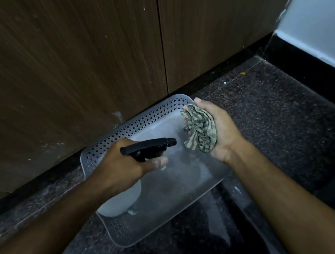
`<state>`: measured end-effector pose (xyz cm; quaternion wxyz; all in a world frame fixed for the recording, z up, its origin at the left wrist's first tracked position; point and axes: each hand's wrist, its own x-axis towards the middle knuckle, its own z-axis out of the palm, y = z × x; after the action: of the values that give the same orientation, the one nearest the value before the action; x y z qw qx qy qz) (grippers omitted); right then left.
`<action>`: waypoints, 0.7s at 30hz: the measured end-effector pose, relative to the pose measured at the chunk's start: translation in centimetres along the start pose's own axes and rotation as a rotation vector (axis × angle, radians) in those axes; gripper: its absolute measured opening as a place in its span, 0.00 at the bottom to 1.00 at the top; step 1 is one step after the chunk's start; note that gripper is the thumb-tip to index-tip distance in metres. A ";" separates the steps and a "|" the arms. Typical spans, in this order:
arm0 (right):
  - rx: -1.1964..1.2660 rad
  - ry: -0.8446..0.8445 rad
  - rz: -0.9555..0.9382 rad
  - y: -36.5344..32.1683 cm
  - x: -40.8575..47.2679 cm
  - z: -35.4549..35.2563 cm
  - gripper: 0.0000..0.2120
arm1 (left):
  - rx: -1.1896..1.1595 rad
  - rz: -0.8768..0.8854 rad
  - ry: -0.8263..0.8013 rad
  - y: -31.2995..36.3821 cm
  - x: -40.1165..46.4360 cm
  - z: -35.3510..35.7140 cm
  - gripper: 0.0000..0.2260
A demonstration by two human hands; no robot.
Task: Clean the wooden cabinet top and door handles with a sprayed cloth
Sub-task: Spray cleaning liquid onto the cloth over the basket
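A grey plastic tray (108, 145) with a perforated rim lies on the dark speckled stone floor (292, 120), its far edge close to a black skirting strip (228, 62). To the far right a pale wall (324, 14) rises above a black base band. A tiny yellow speck (242, 73) and a white one (225, 82) lie on the floor beyond the tray.

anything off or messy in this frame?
Minor only. The cabinet doors carry pale flecks and a whitish smear low near the tray. Small bits of debris lie on the dark floor near the wall. Left hand aims the spray bottle at the cloth in the right hand.
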<state>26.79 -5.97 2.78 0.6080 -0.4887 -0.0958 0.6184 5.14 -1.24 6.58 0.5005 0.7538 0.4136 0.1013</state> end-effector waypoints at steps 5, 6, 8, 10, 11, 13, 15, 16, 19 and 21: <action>-0.011 -0.013 0.011 0.3 0.1 -0.1 0.13 | 0.144 -0.036 0.091 -0.8 0.4 0.3 0.19; -0.016 -0.012 0.007 0.3 0.0 -0.1 0.13 | 0.151 -0.040 0.117 -0.9 0.6 0.3 0.20; -0.009 -0.008 -0.004 0.3 0.0 -0.1 0.15 | 0.145 -0.031 0.130 -0.9 0.6 0.2 0.16; 0.004 -0.013 -0.017 0.2 -0.1 0.0 0.16 | 0.063 -0.035 0.146 -0.7 0.5 0.2 0.08; 0.009 -0.017 -0.020 0.2 -0.1 0.0 0.17 | 0.018 -0.046 0.164 -0.7 0.6 0.3 0.07; 0.011 -0.029 -0.018 0.3 -0.1 0.0 0.16 | 0.006 -0.082 0.208 -0.8 0.9 0.3 0.12; 0.005 -0.040 -0.013 0.6 -0.2 0.0 0.14 | 0.042 -0.122 0.272 -0.8 1.1 0.4 0.16; 0.002 -0.043 -0.010 0.6 -0.2 0.0 0.13 | 0.041 -0.136 0.306 -0.8 1.2 0.4 0.15; 0.000 -0.045 -0.001 0.7 -0.3 0.0 0.11 | 0.022 -0.143 0.339 -0.6 1.1 0.2 0.13; 0.003 -0.042 0.004 0.7 -0.3 0.0 0.11 | 0.033 -0.133 0.338 -0.4 1.0 0.0 0.11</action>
<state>26.30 -6.35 2.45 0.6053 -0.4749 -0.1064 0.6299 5.58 -0.50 5.96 0.4172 0.7050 0.5424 0.1862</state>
